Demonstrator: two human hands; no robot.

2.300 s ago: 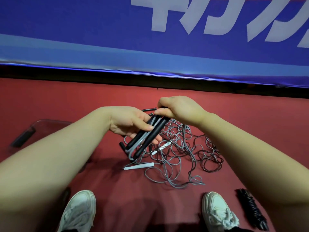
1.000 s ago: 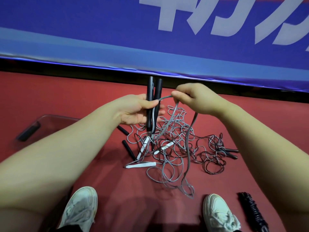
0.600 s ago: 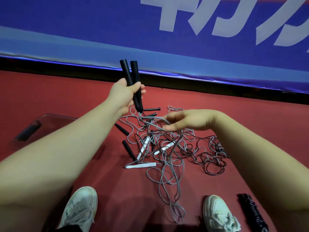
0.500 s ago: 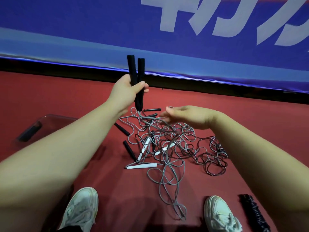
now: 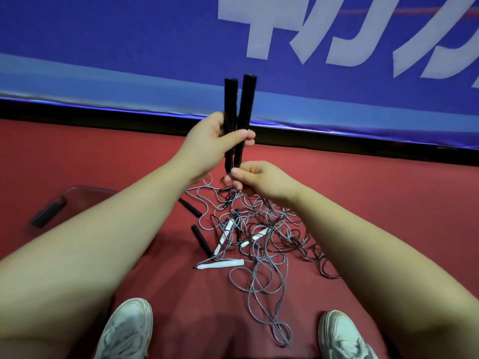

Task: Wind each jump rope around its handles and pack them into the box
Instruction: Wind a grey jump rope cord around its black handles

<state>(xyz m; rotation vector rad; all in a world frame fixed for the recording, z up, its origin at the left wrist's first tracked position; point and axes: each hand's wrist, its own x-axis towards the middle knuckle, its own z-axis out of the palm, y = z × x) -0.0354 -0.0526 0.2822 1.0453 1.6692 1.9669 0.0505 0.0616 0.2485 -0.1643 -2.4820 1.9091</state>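
My left hand (image 5: 210, 137) grips two black foam handles (image 5: 238, 112) together, held upright in front of the blue banner. Just below their lower ends, my right hand (image 5: 255, 178) pinches the grey cord where it leaves the handles. That cord drops into a tangled pile of jump ropes (image 5: 259, 229) on the red floor. In the pile lie white handles (image 5: 223, 264) and loose black handles (image 5: 201, 238). A clear plastic box (image 5: 75, 195) sits at the left, partly behind my left forearm, with a dark handle (image 5: 48, 212) inside.
A blue banner with white lettering (image 5: 285, 35) runs along the far edge above a black strip. My two white shoes (image 5: 127, 330) (image 5: 342, 335) stand at the bottom, with a grey cord loop (image 5: 277, 330) trailing between them.
My left hand has raised the two black handles upright. My right hand let go of the cord, opened over the pile, then came up and pinched the cord just under the handles.
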